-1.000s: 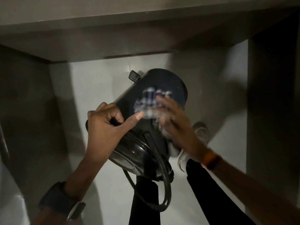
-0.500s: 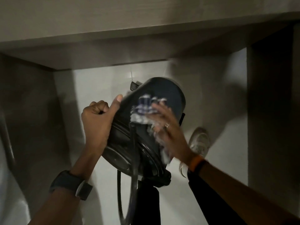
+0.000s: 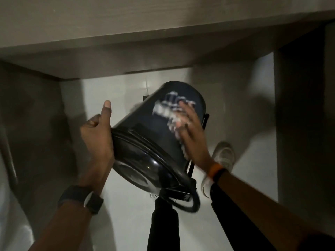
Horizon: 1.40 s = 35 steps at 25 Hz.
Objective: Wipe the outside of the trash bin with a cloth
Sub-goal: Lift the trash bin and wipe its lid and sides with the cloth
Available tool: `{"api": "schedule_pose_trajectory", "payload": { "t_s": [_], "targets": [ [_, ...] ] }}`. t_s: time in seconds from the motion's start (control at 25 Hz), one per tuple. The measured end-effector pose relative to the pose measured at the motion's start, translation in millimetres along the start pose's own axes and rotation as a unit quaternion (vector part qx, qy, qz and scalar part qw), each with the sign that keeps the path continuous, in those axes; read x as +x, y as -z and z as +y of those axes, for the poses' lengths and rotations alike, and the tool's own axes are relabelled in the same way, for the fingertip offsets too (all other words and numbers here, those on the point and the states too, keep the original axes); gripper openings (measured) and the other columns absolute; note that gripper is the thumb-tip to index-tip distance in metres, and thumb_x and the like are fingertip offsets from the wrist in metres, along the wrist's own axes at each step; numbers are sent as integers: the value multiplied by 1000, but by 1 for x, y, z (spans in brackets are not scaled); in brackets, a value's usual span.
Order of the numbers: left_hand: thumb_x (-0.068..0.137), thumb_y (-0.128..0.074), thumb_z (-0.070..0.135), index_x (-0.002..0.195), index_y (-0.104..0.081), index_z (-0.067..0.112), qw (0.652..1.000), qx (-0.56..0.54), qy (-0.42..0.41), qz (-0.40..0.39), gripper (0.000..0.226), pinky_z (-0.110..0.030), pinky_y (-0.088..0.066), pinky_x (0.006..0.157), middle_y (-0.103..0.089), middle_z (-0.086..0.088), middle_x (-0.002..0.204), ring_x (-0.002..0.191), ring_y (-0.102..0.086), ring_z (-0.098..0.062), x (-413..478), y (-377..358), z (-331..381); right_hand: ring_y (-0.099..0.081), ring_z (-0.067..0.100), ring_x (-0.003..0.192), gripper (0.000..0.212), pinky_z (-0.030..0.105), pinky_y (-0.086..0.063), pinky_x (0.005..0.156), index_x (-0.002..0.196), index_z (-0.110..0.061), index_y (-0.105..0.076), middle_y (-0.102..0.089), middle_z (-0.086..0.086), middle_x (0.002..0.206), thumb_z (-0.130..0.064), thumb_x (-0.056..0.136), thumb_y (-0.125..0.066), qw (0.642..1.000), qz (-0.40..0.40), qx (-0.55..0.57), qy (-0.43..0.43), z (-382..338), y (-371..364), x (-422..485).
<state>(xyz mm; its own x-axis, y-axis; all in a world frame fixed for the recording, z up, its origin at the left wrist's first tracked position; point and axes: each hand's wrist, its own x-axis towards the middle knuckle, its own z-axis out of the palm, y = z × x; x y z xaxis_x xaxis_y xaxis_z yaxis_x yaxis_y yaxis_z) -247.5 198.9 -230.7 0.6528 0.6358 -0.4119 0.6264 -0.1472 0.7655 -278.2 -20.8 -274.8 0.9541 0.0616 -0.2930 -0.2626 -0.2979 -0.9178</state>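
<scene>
Floor: pale glossy tile [image 3: 126,223], lit in patches, with broad soft shadows falling across it to the left and right of the person.
Overhang: a grey-brown slab [image 3: 126,20] like a counter or shelf runs across the top of the view, its underside in shade.
Side walls: dull grey panels close in on both sides; the right panel [image 3: 304,124] is the darker one, and the space between reads as a narrow alcove.
Light: dim overall, and the moving parts are blurred.
Trash bin: a dark round trash bin [image 3: 154,131] is held off the floor, tilted, its lidded top toward the camera and its base pointing away toward the back of the alcove.
Lid: a glossy dark lid [image 3: 137,169] is shut on the bin, catching a highlight.
Left hand: the left hand [image 3: 97,134] grips the bin's upper rim from the left, fingers wrapped around it and thumb sticking up.
Right hand: the right hand [image 3: 190,131] lies flat with fingers spread, pressing the cloth to the bin's side.
Cloth: a blue-and-white checked cloth [image 3: 172,109], blurred, is bunched under the right palm against the outer wall near the base.
Wrists: a dark watch [image 3: 90,201] on the left, an orange band [image 3: 215,171] on the right.
Below: dark trouser legs and a white shoe [image 3: 224,156] stand on the tile.
</scene>
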Motion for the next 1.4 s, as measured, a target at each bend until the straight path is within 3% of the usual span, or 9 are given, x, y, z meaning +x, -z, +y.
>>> {"api": "schedule_pose_trajectory", "payload": {
  "t_s": [0.08,0.16,0.28,0.56,0.76,0.96,1.08,1.28,1.4],
  "targets": [
    [101,-57,46,78,-61,25,966,77,-238,-63,32,-39,-46,77,-60,15,76,76,-56,-10,-13,1,4,-38,28,155,39,56,-31,129,143,-30,-57,-39,5,167,-15,108,-50,986,87,48,-134,14,11,46],
    [106,-49,43,99,-70,18,834,186,-478,-202,33,-42,-49,79,-70,6,93,87,-63,-23,-38,-9,7,-44,25,151,38,52,-34,128,146,-16,-59,-44,5,163,-12,109,-50,975,105,47,-190,24,21,66],
    [104,-54,38,77,-68,14,716,297,-594,-215,39,-36,-47,65,-67,-2,69,67,-64,-25,-72,-27,16,-58,16,136,37,52,-42,124,145,-13,-58,-56,-2,151,-11,109,-51,968,68,130,-204,7,32,44],
    [105,-43,46,56,-25,34,858,266,-409,-162,54,-4,-22,52,-26,20,48,47,-41,-5,-85,-27,36,-32,13,160,36,32,-26,133,137,-24,-63,-44,-10,163,-26,101,-58,991,-124,32,-49,-22,68,-13],
    [102,-43,64,45,-34,23,960,173,-130,-178,71,-13,-32,49,-38,9,38,41,-40,-7,-71,-32,20,-56,22,141,31,25,-38,121,136,-4,-65,-63,10,145,-8,107,-55,977,-83,10,-196,21,85,50],
    [99,-39,70,43,-51,25,991,89,-22,-95,73,-22,-40,59,-46,11,42,47,-43,-3,-40,-36,8,-66,30,100,29,48,-58,102,119,18,-66,-68,44,119,-5,106,-55,968,22,98,-229,27,91,78],
    [94,-30,73,53,-64,41,996,89,-5,-1,62,-6,-40,62,-61,23,53,55,-56,9,-29,-30,15,-75,11,81,27,24,-63,74,123,8,-66,-81,8,95,-9,108,-53,963,28,185,-195,-2,110,66],
    [105,-40,50,132,-55,32,988,59,-138,-42,36,-13,-39,100,-59,28,111,110,-56,9,-34,-54,31,-75,11,79,29,24,-65,72,132,5,-61,-77,6,100,-11,110,-50,944,46,252,-208,-31,119,20],
    [101,-43,30,102,-51,38,991,-54,-119,-13,12,-6,-39,88,-53,20,99,94,-54,12,-39,-77,60,-78,15,90,32,29,-66,83,138,0,-60,-77,10,111,-8,109,-50,932,76,287,-210,-37,112,16]
  ]
}}
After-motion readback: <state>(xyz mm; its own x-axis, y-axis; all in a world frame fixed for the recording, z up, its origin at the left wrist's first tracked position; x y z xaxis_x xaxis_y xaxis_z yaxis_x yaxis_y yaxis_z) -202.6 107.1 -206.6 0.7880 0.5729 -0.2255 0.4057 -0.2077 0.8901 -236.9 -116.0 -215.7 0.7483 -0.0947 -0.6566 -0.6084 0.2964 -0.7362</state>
